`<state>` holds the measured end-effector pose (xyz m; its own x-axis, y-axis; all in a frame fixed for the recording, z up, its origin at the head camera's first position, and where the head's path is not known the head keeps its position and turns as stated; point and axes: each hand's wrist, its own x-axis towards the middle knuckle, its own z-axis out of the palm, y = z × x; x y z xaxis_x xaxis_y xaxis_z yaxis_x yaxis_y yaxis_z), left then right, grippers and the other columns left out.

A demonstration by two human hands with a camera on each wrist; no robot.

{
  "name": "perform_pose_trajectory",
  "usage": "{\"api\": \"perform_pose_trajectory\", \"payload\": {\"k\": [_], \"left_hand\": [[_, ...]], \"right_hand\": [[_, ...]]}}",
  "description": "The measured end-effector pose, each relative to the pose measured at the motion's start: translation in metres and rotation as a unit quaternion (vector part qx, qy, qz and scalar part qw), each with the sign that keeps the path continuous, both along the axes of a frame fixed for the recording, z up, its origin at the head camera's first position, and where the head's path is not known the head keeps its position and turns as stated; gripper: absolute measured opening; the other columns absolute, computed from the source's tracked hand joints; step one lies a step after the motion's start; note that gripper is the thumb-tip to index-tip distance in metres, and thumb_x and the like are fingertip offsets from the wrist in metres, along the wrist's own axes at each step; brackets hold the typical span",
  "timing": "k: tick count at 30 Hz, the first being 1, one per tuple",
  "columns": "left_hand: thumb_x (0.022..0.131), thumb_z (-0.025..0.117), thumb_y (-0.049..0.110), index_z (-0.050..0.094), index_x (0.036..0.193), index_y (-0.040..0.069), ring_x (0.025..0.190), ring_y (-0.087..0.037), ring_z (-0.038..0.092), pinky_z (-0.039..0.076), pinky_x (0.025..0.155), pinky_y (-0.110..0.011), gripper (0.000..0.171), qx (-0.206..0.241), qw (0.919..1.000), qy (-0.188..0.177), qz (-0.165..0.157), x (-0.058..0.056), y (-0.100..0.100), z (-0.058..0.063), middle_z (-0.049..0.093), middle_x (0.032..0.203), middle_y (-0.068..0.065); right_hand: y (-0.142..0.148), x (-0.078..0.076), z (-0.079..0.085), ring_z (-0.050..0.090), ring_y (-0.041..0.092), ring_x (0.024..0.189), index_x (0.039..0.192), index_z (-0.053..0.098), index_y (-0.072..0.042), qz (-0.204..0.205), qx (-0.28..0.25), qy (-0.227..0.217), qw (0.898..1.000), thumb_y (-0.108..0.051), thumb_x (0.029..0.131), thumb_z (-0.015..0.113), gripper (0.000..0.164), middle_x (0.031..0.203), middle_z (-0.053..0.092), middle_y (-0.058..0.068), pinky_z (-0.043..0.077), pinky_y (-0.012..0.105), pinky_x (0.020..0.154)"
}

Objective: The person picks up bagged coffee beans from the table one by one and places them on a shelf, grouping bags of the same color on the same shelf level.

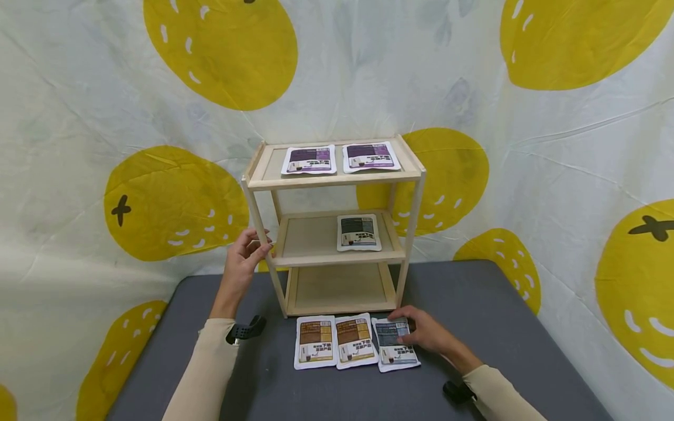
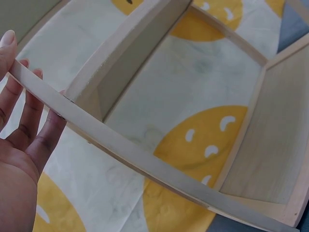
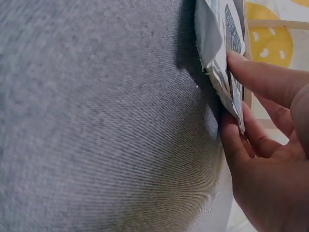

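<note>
A small three-tier wooden shelf stands on the dark grey surface. My left hand holds its left front post, thumb on one side and fingers behind. In front of the shelf, my right hand pinches a white pouch with a dark blue label at its right edge. In the right wrist view the thumb lies on the pouch's printed face, with other fingers at its edge and underside. Left of it lie a brown-labelled pouch and another brown-labelled pouch, side by side.
On the top tier lie a purple-labelled pouch and a second purple-labelled pouch. A pouch with a dark green-grey label lies on the middle tier's right half. Behind hangs a white cloth with yellow fruit prints.
</note>
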<state>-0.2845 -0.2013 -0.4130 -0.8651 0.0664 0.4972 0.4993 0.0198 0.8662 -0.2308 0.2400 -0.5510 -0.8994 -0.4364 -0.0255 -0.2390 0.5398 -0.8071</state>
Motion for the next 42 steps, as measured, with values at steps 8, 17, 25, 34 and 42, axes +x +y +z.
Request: {"api": "perform_pose_trajectory", "payload": {"k": [8,17,25,34,42], "left_hand": [[0.099,0.065,0.008,0.058,0.127,0.002,0.106,-0.036,0.065,0.058,0.090,-0.030,0.030,0.004,0.9998,-0.012,0.011,0.001,0.001,0.000,0.059,0.111,-0.021],[0.099,0.063,0.002,0.055,0.130,0.000,0.106,-0.027,0.066,0.057,0.092,-0.032,0.032,0.004,0.9995,-0.027,0.014,0.001,0.001,0.002,0.062,0.109,-0.011],[0.098,0.065,0.006,0.055,0.129,-0.002,0.106,-0.040,0.064,0.058,0.089,-0.030,0.033,0.012,0.9997,-0.021,0.008,0.001,0.002,0.002,0.055,0.114,-0.029],[0.099,0.065,0.009,0.057,0.128,0.003,0.108,-0.045,0.061,0.058,0.090,-0.030,0.031,0.004,0.9999,-0.012,0.007,0.000,0.001,0.000,0.057,0.113,-0.024],[0.099,0.065,0.009,0.057,0.128,0.002,0.108,-0.042,0.063,0.057,0.090,-0.029,0.031,0.001,0.9999,-0.009,0.006,0.000,0.000,0.000,0.057,0.113,-0.025]], "right_hand": [[-0.001,0.002,-0.001,0.056,0.033,0.111,0.126,0.067,-0.005,-0.002,-0.009,-0.006,1.000,-0.004,0.081,0.084,0.048,0.133,0.057,0.021,0.051,0.042,0.090],[0.001,0.000,0.000,0.059,0.034,0.116,0.120,0.071,-0.009,0.048,-0.001,0.014,0.999,-0.007,0.086,0.080,0.036,0.127,0.067,0.014,0.049,0.050,0.095],[0.006,0.001,0.010,0.054,0.035,0.122,0.126,0.067,-0.009,0.079,0.004,-0.027,0.996,-0.007,0.090,0.075,0.037,0.134,0.062,0.014,0.044,0.055,0.102],[0.010,-0.004,0.027,0.058,0.014,0.085,0.134,0.061,0.002,0.097,-0.049,-0.050,0.993,-0.005,0.092,0.073,0.045,0.117,0.064,0.023,0.050,0.021,0.069],[0.006,-0.003,0.041,0.065,0.020,0.092,0.135,0.059,0.003,0.089,-0.073,-0.081,0.990,-0.005,0.092,0.073,0.045,0.120,0.065,0.022,0.057,0.025,0.074]]}}
